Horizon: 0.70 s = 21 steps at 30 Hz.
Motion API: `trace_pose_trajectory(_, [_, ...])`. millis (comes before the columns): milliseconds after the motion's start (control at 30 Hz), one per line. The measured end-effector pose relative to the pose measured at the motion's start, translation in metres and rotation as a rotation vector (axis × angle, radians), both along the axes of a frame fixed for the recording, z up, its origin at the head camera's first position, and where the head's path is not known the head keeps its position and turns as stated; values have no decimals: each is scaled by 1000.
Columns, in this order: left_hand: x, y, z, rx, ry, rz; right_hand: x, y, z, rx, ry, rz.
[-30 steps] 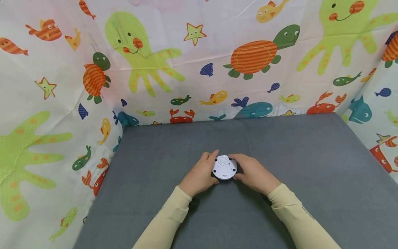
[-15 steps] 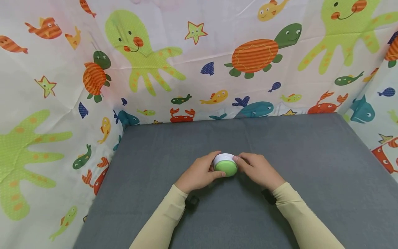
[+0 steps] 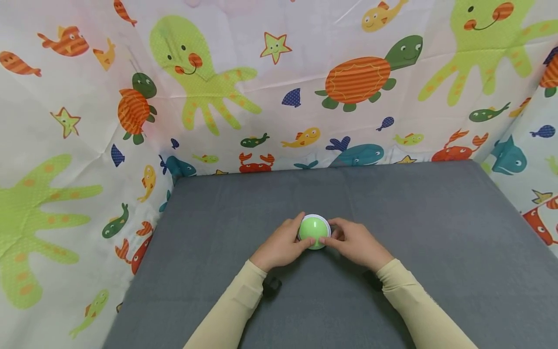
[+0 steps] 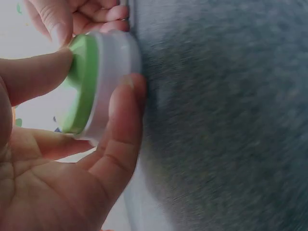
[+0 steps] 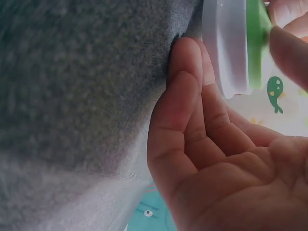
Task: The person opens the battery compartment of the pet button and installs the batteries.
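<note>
A round buzzer button (image 3: 314, 229), with a green domed top and white base, is between my hands, dome up, near the middle of the head view. My left hand (image 3: 280, 246) grips its left side. In the left wrist view that thumb presses on the green dome (image 4: 84, 91) while fingers curl round the white base (image 4: 107, 82). From the right, my right hand (image 3: 360, 244) pinches the buzzer button, thumb on the dome's front edge. The right wrist view shows its fingers (image 5: 185, 62) curled beside the base, close over the grey cloth.
A grey cloth (image 3: 235, 208) covers the table. Behind it and at both sides hang white curtains (image 3: 270, 102) printed with sea animals. A dark wrist camera (image 3: 271, 286) sits under the left wrist.
The buzzer button showed its white underside with small holes and dark feet, then was tipped over; its green dome now faces up. Both hands shifted their grip around it.
</note>
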<state>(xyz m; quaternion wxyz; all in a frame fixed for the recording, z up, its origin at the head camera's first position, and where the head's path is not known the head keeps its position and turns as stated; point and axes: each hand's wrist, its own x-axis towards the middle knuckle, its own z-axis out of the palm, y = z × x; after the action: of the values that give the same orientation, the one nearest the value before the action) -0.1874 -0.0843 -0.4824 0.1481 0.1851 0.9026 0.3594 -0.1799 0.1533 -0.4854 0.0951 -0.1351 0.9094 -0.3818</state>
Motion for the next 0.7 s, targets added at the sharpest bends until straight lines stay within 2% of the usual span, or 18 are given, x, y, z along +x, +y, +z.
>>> trace_pose_trajectory(300, [0, 1, -4, 4, 20, -1, -1, -4, -1, 47, 5, 27])
trace_pose_trajectory(700, [-3, -7, -6, 21, -34, -28, 0, -3, -8, 51, -6, 21])
